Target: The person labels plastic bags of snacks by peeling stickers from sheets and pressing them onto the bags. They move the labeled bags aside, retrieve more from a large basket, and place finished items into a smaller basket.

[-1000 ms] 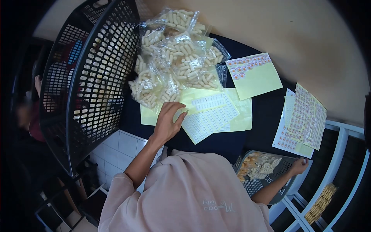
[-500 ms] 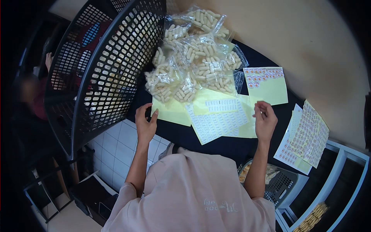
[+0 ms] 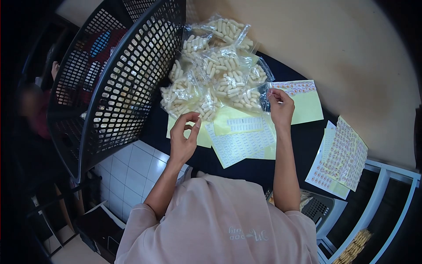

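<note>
My left hand (image 3: 184, 137) is just in front of the lower left bags, over a yellow sheet (image 3: 202, 140). Its fingers are curved, with a small gap between thumb and forefinger, and nothing shows in them. My right hand (image 3: 281, 108) has its thumb and fingertips pinched together at the left edge of a yellow sticker sheet (image 3: 307, 108) with small round-marked labels. What the pinch holds, if anything, is too small to make out. Clear plastic bags (image 3: 233, 83) of pale, finger-shaped pieces lie piled beyond both hands. Between them is a white sheet of printed labels (image 3: 237, 147).
A large black perforated basket (image 3: 127, 79) stands tilted at the left. More label sheets (image 3: 345, 154) lie at the table's right edge, near a pale metal rack (image 3: 373, 198). A grey crate (image 3: 316, 209) sits below. Another person (image 3: 41, 105) is beyond the basket.
My left hand has moved right and toward the bags, its thumb and forefinger drawing closer. My right hand has moved left and farther forward, to the sticker sheet's edge. The view has shifted slightly.
</note>
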A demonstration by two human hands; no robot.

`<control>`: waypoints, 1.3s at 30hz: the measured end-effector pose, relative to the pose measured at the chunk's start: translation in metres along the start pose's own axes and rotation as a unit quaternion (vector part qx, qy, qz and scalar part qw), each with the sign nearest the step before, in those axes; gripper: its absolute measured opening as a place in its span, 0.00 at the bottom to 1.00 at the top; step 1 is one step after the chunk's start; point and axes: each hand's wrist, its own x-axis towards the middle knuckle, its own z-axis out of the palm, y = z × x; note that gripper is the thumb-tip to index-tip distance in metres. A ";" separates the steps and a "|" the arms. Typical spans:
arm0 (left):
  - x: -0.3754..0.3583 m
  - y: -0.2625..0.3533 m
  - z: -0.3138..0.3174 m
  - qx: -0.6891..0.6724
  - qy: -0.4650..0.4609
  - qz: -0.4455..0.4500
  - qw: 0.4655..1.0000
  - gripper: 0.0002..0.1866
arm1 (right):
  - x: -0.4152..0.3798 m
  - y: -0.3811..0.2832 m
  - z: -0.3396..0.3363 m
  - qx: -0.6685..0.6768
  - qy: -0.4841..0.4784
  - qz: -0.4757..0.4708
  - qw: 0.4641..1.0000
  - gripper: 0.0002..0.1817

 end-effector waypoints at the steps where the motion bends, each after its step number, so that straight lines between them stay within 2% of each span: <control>1: 0.002 0.006 0.003 -0.010 -0.003 0.015 1.000 0.11 | -0.003 -0.007 -0.005 0.025 0.005 -0.020 0.999 0.07; 4: 0.012 0.024 0.018 -0.036 -0.012 0.058 0.998 0.10 | -0.017 -0.030 -0.020 0.055 -0.018 -0.029 0.998 0.07; 6: 0.018 0.037 0.029 -0.045 -0.040 0.139 0.988 0.11 | -0.031 -0.038 -0.028 0.084 -0.031 -0.043 0.995 0.05; 8: 0.024 0.060 0.037 -0.051 -0.074 0.144 0.985 0.13 | -0.048 -0.047 -0.035 0.095 -0.062 -0.112 0.987 0.04; 10: 0.030 0.084 0.048 0.057 -0.077 0.285 0.954 0.18 | -0.069 -0.067 -0.047 0.059 -0.088 -0.141 0.984 0.03; 11: 0.029 0.096 0.054 0.039 -0.089 0.286 0.953 0.17 | -0.079 -0.074 -0.053 0.052 -0.098 -0.155 0.982 0.03; 12: 0.029 0.096 0.058 0.024 -0.112 0.298 0.948 0.17 | -0.090 -0.081 -0.057 0.071 -0.101 -0.153 0.980 0.03; 14: 0.032 0.090 0.068 0.038 -0.220 0.353 0.909 0.14 | -0.109 -0.084 -0.068 0.100 -0.091 -0.159 0.978 0.05; 16: 0.015 0.085 0.075 -0.024 -0.302 0.210 0.930 0.09 | -0.128 -0.079 -0.083 0.112 -0.064 -0.156 0.979 0.06; 18: 0.012 0.080 0.081 -0.032 -0.347 0.218 0.911 0.05 | -0.144 -0.068 -0.093 0.155 -0.009 -0.118 0.981 0.08; 20: 0.009 0.087 0.090 -0.084 -0.354 0.141 0.921 0.04 | -0.163 -0.056 -0.116 0.133 0.078 -0.058 0.986 0.08; 22: 0.029 0.058 0.094 -0.079 -0.321 0.144 0.933 0.06 | -0.188 -0.020 -0.138 0.123 0.216 0.013 0.969 0.06; 23: 0.037 0.059 0.097 -0.084 -0.308 0.150 0.936 0.06 | -0.205 0.004 -0.150 0.144 0.267 0.092 0.948 0.05; 24: 0.049 0.056 0.096 -0.063 -0.304 0.164 0.936 0.06 | -0.224 0.030 -0.167 0.105 0.320 0.143 0.931 0.05; 26: 0.081 0.031 0.100 -0.051 -0.225 0.150 0.962 0.08 | -0.274 0.096 -0.195 0.104 0.395 0.222 0.886 0.05; 28: 0.110 0.032 0.107 -0.088 -0.248 0.122 0.957 0.10 | -0.330 0.161 -0.217 0.111 0.444 0.352 0.817 0.05; 29: 0.123 0.029 0.115 -0.097 -0.212 0.074 0.970 0.10 | -0.355 0.193 -0.225 0.053 0.434 0.418 0.796 0.05; 30: 0.151 0.015 0.108 -0.081 -0.250 0.056 0.963 0.10 | -0.378 0.223 -0.229 -0.004 0.417 0.482 0.770 0.06; 31: 0.155 0.021 0.114 -0.056 -0.210 0.042 0.975 0.10 | -0.396 0.255 -0.233 -0.002 0.416 0.485 0.769 0.06; 32: 0.159 0.030 0.119 -0.030 -0.169 0.029 0.985 0.11 | -0.412 0.285 -0.234 -0.059 0.393 0.497 0.772 0.07; 33: 0.163 0.030 0.118 -0.025 -0.169 0.031 0.985 0.11 | -0.421 0.308 -0.236 -0.114 0.367 0.505 0.772 0.08; 34: 0.169 0.031 0.117 -0.017 -0.133 0.062 0.989 0.14 | -0.423 0.326 -0.241 -0.109 0.368 0.505 0.773 0.08; 35: 0.175 0.031 0.118 -0.011 -0.096 0.094 0.991 0.19 | -0.422 0.343 -0.247 -0.169 0.340 0.499 0.779 0.08; 36: 0.179 0.029 0.116 -0.009 -0.097 0.098 0.990 0.19 | -0.417 0.357 -0.253 -0.229 0.311 0.492 0.780 0.09; 38: 0.178 0.024 0.107 -0.043 -0.025 0.192 0.980 0.27 | -0.399 0.375 -0.267 -0.212 0.292 0.504 0.785 0.10; 39: 0.157 0.041 0.106 0.036 0.007 0.192 0.981 0.30 | -0.398 0.402 -0.272 -0.270 0.274 0.485 0.785 0.12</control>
